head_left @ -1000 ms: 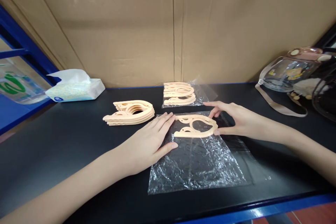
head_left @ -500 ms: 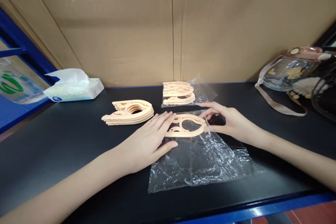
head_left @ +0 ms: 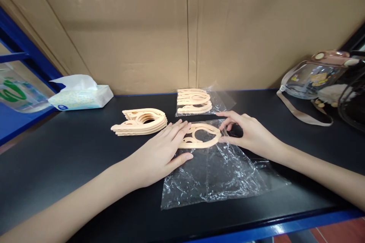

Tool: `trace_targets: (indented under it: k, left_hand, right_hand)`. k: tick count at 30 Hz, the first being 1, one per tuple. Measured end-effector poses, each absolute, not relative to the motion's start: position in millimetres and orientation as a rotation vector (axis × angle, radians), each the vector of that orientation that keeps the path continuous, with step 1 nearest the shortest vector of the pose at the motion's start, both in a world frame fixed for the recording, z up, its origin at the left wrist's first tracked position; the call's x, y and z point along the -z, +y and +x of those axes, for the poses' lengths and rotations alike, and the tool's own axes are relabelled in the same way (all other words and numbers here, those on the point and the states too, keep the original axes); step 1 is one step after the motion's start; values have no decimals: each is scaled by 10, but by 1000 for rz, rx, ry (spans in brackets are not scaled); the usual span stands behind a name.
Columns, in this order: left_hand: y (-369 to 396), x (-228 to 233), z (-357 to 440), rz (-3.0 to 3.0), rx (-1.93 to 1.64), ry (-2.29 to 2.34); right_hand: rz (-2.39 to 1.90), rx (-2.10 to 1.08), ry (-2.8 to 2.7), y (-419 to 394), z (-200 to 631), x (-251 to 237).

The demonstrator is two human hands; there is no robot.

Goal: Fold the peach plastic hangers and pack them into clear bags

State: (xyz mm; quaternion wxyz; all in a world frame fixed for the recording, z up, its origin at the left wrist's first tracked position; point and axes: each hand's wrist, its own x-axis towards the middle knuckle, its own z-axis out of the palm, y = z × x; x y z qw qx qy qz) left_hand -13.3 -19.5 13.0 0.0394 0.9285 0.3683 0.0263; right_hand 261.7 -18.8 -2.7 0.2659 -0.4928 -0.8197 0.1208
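Observation:
A beige folding clothes hanger (head_left: 203, 145) lies at the mouth-like upper part of a clear plastic bag (head_left: 211, 182), its left end hidden under my left hand (head_left: 162, 148). That hand rests flat on the hanger and film, fingers stretched out and thumb apart. From the right, my right hand (head_left: 242, 129) has its thumb and bent fingers around the hanger's rounded end, while the index finger reaches out above it. To the left sits a stack of several similar folding hangers (head_left: 155, 125). Behind, more hangers (head_left: 194, 100) lie in another clear bag (head_left: 221, 102).
A tissue pack (head_left: 82, 98) stands at the back left, near a clear plastic package (head_left: 19, 91) with green print. On the right are a transparent water bottle (head_left: 316, 78) and its beige strap (head_left: 303, 115). A cardboard wall (head_left: 128, 38) closes off the back of the black table (head_left: 71, 148).
The hanger has slid slightly left under my left hand, and my right hand has moved left with it. The bag's right part has spread out a little.

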Motion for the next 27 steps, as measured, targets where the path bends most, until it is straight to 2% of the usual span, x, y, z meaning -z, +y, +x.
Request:
trace_targets:
  k: [10,16,27]
  left_hand:
    - [-182,-271,-184,2923,-161,1102]
    - [72,-466,-446,3043,-314,1248]
    - [335,-632,-1017,2838,-158,1505]
  right_hand:
    - [-1316,-305,-2227,-184,2667,-29]
    - [-1338,-274,-2181,-166,2737,-125]
    - [-1357,-258,-2162,-162,2778,-154]
